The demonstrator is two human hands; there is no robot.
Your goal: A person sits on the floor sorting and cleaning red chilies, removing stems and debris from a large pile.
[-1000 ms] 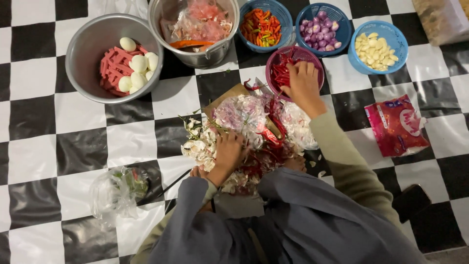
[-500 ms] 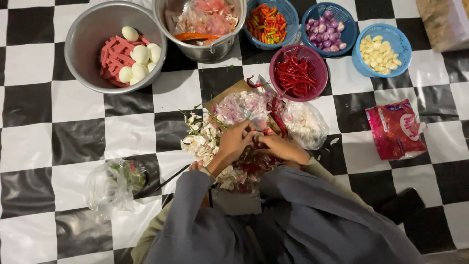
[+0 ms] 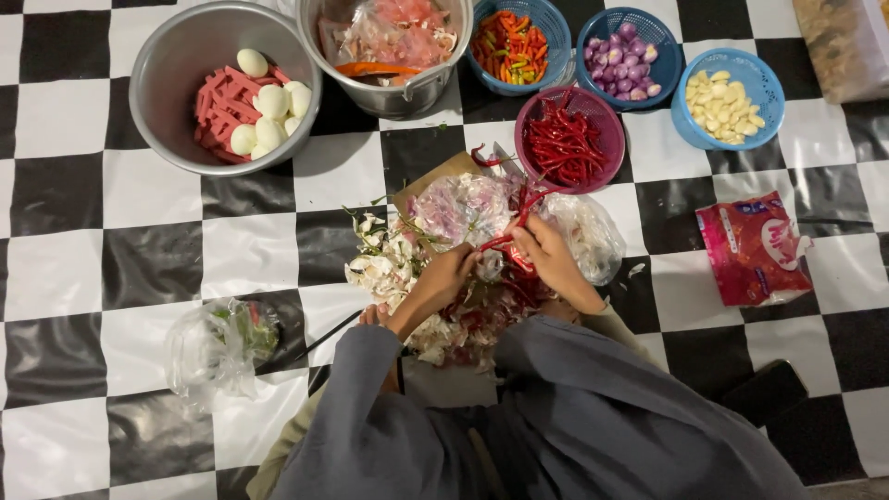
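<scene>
My left hand (image 3: 451, 274) and my right hand (image 3: 546, 256) meet over a heap of peels and clear plastic bags (image 3: 435, 268) on the checkered floor. Between them they pinch a long red chili (image 3: 512, 230) that curves up toward the purple basket of red chilies (image 3: 567, 142). My fingers are closed around the chili's lower end. A brown board (image 3: 435, 178) lies partly hidden under the heap.
Behind the heap stand a metal bowl of eggs and pink sausage pieces (image 3: 227, 88), a metal pot (image 3: 394, 51), and blue baskets of mixed chilies (image 3: 519, 44), shallots (image 3: 630, 57) and garlic (image 3: 728, 100). A red packet (image 3: 755, 250) lies right; a plastic bag (image 3: 220, 343) lies left.
My right hand came back from the purple chili basket to the heap with a chili. Both hands now hold it together.
</scene>
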